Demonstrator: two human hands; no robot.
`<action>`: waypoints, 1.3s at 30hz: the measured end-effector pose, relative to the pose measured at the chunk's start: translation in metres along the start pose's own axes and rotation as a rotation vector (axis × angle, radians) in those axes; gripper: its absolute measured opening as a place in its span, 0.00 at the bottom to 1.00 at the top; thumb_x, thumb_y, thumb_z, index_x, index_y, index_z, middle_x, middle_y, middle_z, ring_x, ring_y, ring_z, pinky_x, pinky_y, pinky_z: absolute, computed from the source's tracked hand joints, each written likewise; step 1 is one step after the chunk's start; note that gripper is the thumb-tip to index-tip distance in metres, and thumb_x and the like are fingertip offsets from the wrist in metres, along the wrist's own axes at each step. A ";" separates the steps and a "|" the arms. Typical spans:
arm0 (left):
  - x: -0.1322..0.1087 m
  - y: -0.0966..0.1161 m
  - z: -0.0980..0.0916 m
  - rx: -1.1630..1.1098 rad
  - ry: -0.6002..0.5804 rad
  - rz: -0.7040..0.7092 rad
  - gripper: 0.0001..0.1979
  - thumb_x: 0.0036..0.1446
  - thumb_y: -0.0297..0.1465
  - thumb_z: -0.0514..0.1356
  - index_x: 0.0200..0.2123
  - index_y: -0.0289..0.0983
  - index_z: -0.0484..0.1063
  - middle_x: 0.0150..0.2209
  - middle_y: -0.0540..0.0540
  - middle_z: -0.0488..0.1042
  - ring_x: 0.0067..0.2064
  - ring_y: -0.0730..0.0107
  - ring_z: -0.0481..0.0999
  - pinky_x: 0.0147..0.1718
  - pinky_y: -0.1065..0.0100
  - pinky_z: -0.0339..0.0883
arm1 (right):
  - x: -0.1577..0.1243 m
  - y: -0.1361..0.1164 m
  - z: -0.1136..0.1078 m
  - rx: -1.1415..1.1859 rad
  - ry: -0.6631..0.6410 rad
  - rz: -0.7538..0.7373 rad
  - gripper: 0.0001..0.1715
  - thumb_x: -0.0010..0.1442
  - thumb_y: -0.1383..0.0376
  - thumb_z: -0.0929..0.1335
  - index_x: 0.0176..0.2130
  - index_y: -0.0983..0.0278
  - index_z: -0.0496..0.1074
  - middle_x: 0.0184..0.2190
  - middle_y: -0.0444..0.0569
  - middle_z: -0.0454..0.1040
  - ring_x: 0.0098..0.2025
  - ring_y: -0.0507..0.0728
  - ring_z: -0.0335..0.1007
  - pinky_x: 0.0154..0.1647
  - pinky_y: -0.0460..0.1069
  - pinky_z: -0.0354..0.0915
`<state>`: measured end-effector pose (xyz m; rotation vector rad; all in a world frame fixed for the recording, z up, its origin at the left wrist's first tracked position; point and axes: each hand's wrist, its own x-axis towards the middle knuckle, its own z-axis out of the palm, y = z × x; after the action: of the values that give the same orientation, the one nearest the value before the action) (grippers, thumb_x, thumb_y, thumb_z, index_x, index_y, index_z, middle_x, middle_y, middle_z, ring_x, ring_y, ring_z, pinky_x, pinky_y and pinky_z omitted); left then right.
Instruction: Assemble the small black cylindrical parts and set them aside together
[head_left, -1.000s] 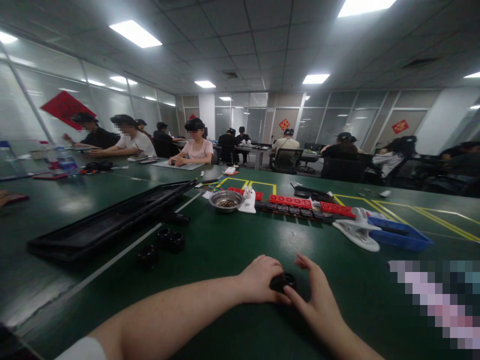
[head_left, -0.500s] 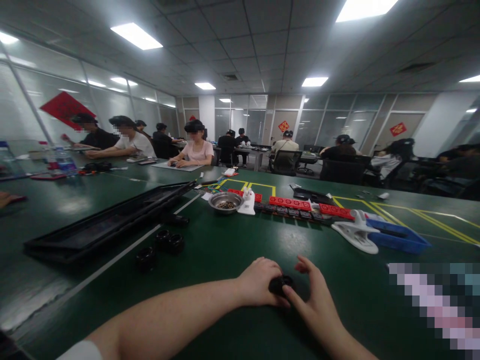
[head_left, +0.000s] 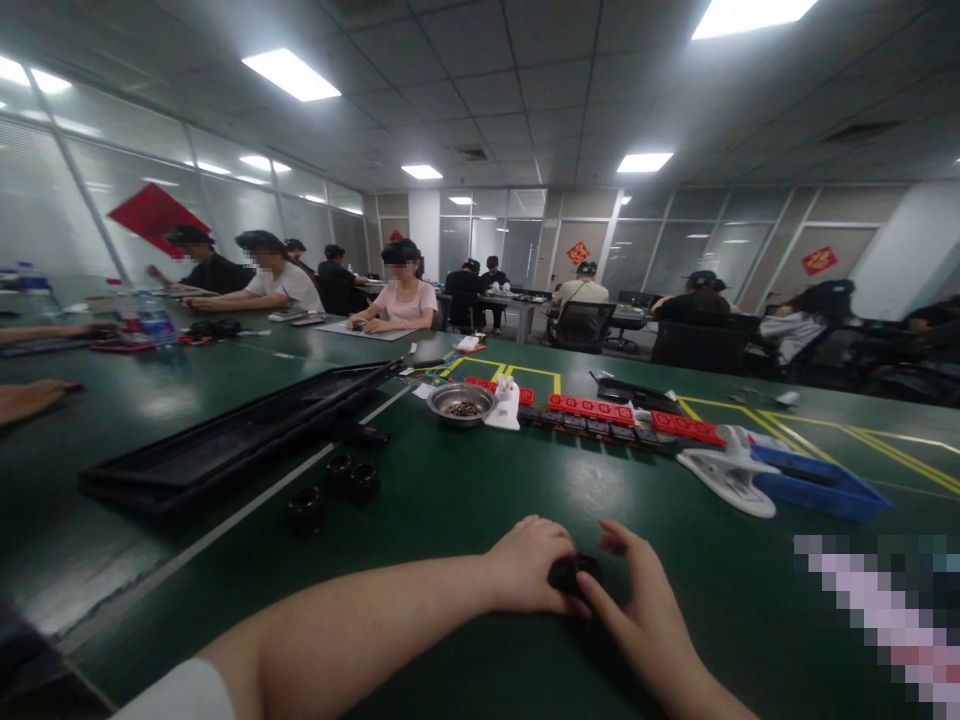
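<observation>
My left hand is wrapped around a small black round part, low over the green table. The part looks like a short black ring, though fingers cover much of it. From the other side, the thumb of my right hand touches it, while the right index finger stretches away and the fingers stay apart. Left of my forearm, similar black rings stand on the table, with a single one closer to me. A black tube-like piece lies just beyond them.
A long black tray-like housing spans the left. Farther off are a metal bowl of small pieces, a white rabbit-shaped figure, red blocks, a white clamp and a blue bin. Several people sit around the room.
The whole view has shifted slightly, so things appear a little farther right. Both hands keep nearly the same pose around the black ring. At the far left, another person's arm shows more.
</observation>
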<state>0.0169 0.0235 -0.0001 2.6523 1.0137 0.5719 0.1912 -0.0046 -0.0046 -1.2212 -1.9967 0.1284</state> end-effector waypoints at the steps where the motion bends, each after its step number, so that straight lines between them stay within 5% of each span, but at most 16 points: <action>1: 0.000 0.000 0.000 0.000 -0.009 0.000 0.20 0.43 0.44 0.61 0.37 0.37 0.68 0.43 0.46 0.69 0.45 0.61 0.67 0.45 0.63 0.59 | 0.000 -0.001 0.001 -0.002 -0.024 0.008 0.26 0.51 0.57 0.65 0.48 0.64 0.59 0.37 0.52 0.70 0.40 0.62 0.68 0.40 0.59 0.65; 7: 0.000 0.002 -0.002 -0.006 -0.017 -0.017 0.23 0.42 0.43 0.62 0.40 0.36 0.67 0.43 0.45 0.69 0.45 0.61 0.67 0.47 0.62 0.58 | -0.002 -0.005 -0.004 0.052 -0.155 -0.140 0.23 0.56 0.63 0.60 0.51 0.62 0.55 0.44 0.54 0.67 0.47 0.60 0.65 0.46 0.57 0.64; 13: -0.001 0.002 -0.002 -0.016 0.005 -0.007 0.21 0.44 0.46 0.60 0.37 0.37 0.68 0.43 0.46 0.70 0.45 0.62 0.67 0.46 0.63 0.59 | -0.002 0.002 -0.003 -0.016 0.021 -0.073 0.26 0.53 0.58 0.64 0.49 0.64 0.55 0.42 0.56 0.67 0.45 0.63 0.65 0.43 0.60 0.64; 17: 0.001 0.003 -0.003 -0.025 -0.010 -0.013 0.24 0.43 0.47 0.61 0.39 0.36 0.67 0.43 0.45 0.70 0.45 0.60 0.67 0.46 0.62 0.59 | -0.002 0.000 -0.001 0.034 -0.042 -0.049 0.21 0.54 0.60 0.63 0.48 0.62 0.58 0.37 0.52 0.69 0.40 0.61 0.69 0.40 0.57 0.66; 21: 0.001 0.004 -0.005 -0.025 -0.015 -0.017 0.25 0.43 0.47 0.60 0.40 0.36 0.67 0.43 0.45 0.69 0.45 0.60 0.68 0.46 0.62 0.59 | -0.002 -0.003 -0.006 0.085 -0.096 -0.102 0.21 0.56 0.63 0.60 0.50 0.61 0.57 0.43 0.53 0.69 0.46 0.60 0.66 0.45 0.56 0.64; 28: 0.000 0.003 -0.003 0.007 0.005 -0.002 0.22 0.44 0.47 0.60 0.36 0.36 0.68 0.42 0.46 0.70 0.44 0.61 0.68 0.44 0.63 0.60 | -0.001 0.006 -0.002 -0.007 0.059 -0.035 0.26 0.52 0.56 0.64 0.48 0.65 0.58 0.41 0.56 0.67 0.43 0.63 0.66 0.42 0.59 0.64; 32: 0.000 0.002 -0.002 -0.004 -0.001 -0.003 0.22 0.43 0.45 0.61 0.38 0.37 0.68 0.43 0.46 0.70 0.44 0.61 0.68 0.45 0.63 0.58 | -0.002 0.005 0.002 0.013 -0.039 -0.041 0.24 0.53 0.57 0.64 0.48 0.63 0.57 0.37 0.53 0.68 0.40 0.61 0.68 0.40 0.58 0.65; 39: 0.000 0.003 -0.005 0.003 -0.024 -0.014 0.24 0.43 0.46 0.61 0.40 0.36 0.67 0.42 0.44 0.70 0.44 0.60 0.68 0.45 0.63 0.59 | -0.002 0.001 -0.006 0.067 -0.146 -0.123 0.23 0.56 0.61 0.59 0.52 0.61 0.54 0.47 0.55 0.66 0.49 0.62 0.63 0.47 0.59 0.62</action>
<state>0.0168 0.0217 0.0057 2.6455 1.0267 0.5354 0.1965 -0.0076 -0.0022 -1.0707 -2.1702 0.2269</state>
